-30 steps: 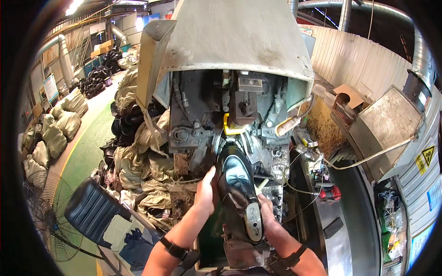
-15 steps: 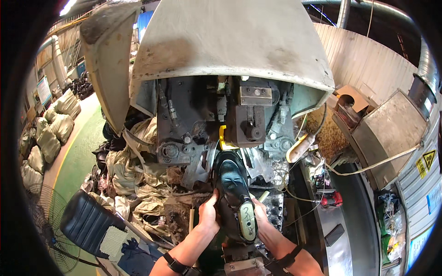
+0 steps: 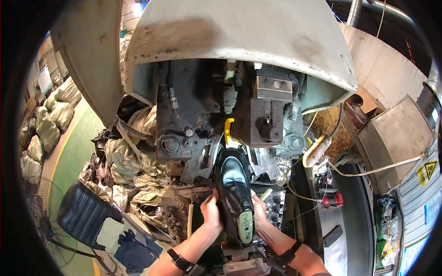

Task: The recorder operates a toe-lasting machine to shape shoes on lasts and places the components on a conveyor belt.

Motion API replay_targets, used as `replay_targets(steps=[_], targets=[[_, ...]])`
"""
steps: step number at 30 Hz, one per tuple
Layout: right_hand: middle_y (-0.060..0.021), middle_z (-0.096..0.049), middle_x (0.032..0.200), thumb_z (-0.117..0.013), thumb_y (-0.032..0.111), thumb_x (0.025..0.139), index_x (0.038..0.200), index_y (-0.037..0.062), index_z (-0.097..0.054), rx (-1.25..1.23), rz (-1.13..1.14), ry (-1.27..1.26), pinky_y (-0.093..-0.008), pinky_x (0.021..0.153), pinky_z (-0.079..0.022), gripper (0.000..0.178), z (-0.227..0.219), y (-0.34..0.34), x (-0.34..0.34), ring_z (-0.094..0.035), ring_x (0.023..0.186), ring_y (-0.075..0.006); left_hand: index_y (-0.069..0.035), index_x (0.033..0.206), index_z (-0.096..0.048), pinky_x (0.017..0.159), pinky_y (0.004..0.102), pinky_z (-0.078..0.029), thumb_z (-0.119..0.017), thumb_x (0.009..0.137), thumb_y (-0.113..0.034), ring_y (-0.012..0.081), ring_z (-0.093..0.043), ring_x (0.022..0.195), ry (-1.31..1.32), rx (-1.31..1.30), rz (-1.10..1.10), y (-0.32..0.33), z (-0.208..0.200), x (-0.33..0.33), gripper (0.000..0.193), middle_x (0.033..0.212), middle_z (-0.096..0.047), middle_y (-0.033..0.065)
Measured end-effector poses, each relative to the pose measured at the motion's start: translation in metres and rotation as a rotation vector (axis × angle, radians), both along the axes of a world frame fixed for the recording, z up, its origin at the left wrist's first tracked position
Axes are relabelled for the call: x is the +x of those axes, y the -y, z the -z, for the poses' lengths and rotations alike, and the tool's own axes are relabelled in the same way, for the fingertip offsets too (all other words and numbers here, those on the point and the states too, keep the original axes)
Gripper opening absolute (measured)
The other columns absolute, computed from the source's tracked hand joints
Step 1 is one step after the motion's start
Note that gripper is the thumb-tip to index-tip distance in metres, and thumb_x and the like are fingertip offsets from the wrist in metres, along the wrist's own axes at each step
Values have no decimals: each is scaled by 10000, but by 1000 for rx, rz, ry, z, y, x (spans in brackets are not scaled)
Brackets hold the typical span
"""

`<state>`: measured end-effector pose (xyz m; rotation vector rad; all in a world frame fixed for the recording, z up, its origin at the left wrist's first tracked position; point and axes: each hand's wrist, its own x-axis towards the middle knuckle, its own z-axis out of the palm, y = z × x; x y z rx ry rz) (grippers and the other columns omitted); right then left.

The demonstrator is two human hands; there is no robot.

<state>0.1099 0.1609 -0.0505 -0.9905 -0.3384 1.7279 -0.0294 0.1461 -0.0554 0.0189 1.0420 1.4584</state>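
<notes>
At the far left, pale sacks (image 3: pixel 49 131) stand beside the green floor (image 3: pixel 80 152). Nearer, a wire fan (image 3: pixel 42 225) stands left of a black padded chair (image 3: pixel 83 212), with a dark cloth (image 3: pixel 135 252) lying near it. Right of the chair, at the machine's left side, is a heap of crumpled pale bags (image 3: pixel 123 158).

In the middle, the machine (image 3: pixel 181 99) sits under a stained pale hood (image 3: pixel 244 32). The person's left hand (image 3: pixel 211 214) grips the left side of a black laced shoe (image 3: pixel 234 186), thumb along its side; its other fingers are mostly hidden. The shoe points away, its toe near a yellow part (image 3: pixel 231 133) of the machine, and a marked pale-green last (image 3: pixel 246 227) shows at its near end. The right hand (image 3: pixel 260 215) is closed against the shoe's right side.

Farther right hangs a pale oblong handle (image 3: pixel 316 152). Beyond it are a red tool (image 3: pixel 332 199), a metal box (image 3: pixel 399 133) and a yellow warning sign (image 3: pixel 427 173).
</notes>
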Motion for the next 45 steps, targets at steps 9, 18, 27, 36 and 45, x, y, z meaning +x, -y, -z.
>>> replay_targets(steps=[9,18,27,36,45], targets=[[-126,-702,1027,-488,119,1009,1189,20,-608,-36,19,100,-369,784,-611,238,3,15,-6,-708,858,-237,-7,1045,-658,833,350,-500,-611,986,-302,202,-636,904,93,33,53,7,-13,-12,305,1014,-688,104],[-174,-683,1087,-545,102,994,1236,7,-553,57,8,0,-424,807,-611,261,38,-10,8,-706,915,-288,-30,886,-632,730,315,-501,-565,1025,-265,144,-603,801,-71,82,-63,-6,18,4,281,890,-651,50],[-90,-700,1031,-573,110,997,1224,11,-589,117,30,-52,-317,713,-600,248,45,-16,3,-702,824,-193,-18,845,-656,652,289,-477,-653,979,-326,117,-573,714,-139,153,-154,-11,22,7,336,804,-645,25],[-95,-696,1002,-562,113,1005,1218,9,-588,42,-8,-143,-330,660,-609,238,44,-15,4,-702,805,-204,13,935,-662,658,316,-497,-689,936,-406,152,-608,737,-76,73,-56,-9,11,4,420,853,-669,53],[-106,-692,1089,-558,180,1010,1253,18,-587,117,-16,-84,-338,773,-615,293,17,-5,4,-710,884,-197,20,1096,-637,731,372,-569,-606,974,-449,215,-679,836,61,115,84,-4,-8,-3,486,987,-695,100]])
